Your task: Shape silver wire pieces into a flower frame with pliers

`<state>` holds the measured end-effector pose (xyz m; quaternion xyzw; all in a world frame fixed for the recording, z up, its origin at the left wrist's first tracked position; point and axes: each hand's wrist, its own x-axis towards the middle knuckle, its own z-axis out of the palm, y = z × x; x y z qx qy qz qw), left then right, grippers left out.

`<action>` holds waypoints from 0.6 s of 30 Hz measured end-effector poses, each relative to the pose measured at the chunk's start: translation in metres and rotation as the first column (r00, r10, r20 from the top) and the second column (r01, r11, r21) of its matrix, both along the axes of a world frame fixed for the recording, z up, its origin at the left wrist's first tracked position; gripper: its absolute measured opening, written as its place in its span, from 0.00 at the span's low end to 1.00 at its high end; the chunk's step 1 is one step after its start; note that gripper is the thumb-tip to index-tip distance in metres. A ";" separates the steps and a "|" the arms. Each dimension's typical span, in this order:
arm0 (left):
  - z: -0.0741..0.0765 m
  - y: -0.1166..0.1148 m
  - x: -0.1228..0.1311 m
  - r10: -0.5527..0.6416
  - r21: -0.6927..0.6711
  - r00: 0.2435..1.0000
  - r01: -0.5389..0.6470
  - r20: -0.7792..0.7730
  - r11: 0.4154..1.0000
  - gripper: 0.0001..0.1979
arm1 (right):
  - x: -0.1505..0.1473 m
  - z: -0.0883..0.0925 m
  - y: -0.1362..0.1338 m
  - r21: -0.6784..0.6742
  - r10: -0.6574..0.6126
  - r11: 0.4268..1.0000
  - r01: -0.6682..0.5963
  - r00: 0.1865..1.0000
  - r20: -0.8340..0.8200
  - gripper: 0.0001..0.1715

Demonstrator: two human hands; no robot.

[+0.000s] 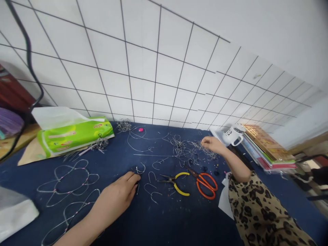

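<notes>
My left hand [116, 198] rests on the dark blue cloth [164, 222], its fingertips closed on a small bent wire piece [138, 169]. My right hand [211, 143], in a leopard-print sleeve, reaches far out into a tangled pile of thin wire [191, 148], fingers curled into it; what they hold is too small to make out. Between the hands lie yellow-handled pliers [176, 182] and orange-handled scissors [205, 182]. Several curved wire bits [152, 191] lie just right of the left hand.
Wire flower shapes [68, 179] lie at the left. A green tissue pack [74, 135] sits at the back left, a white mug [232, 135] and a stack of books [269, 147] at the back right. A black wire grid [159, 78] leans on the wall behind.
</notes>
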<state>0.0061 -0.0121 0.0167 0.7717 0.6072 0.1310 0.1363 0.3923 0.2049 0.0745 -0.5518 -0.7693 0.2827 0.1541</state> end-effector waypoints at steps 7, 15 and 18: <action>-0.005 0.002 0.000 0.005 -0.026 1.000 -0.005 -0.018 1.000 0.13 | 0.052 0.013 0.011 0.127 -0.078 0.990 0.059 0.986 0.146 0.27; -0.007 0.003 -0.001 0.009 -0.031 1.000 -0.010 -0.011 0.999 0.13 | 0.063 -0.017 0.004 -0.006 -0.026 1.000 0.029 0.946 0.324 0.28; -0.007 0.003 -0.001 0.007 -0.033 1.000 -0.007 -0.017 0.999 0.13 | 0.065 -0.005 0.006 0.049 -0.067 0.997 0.054 0.951 0.302 0.15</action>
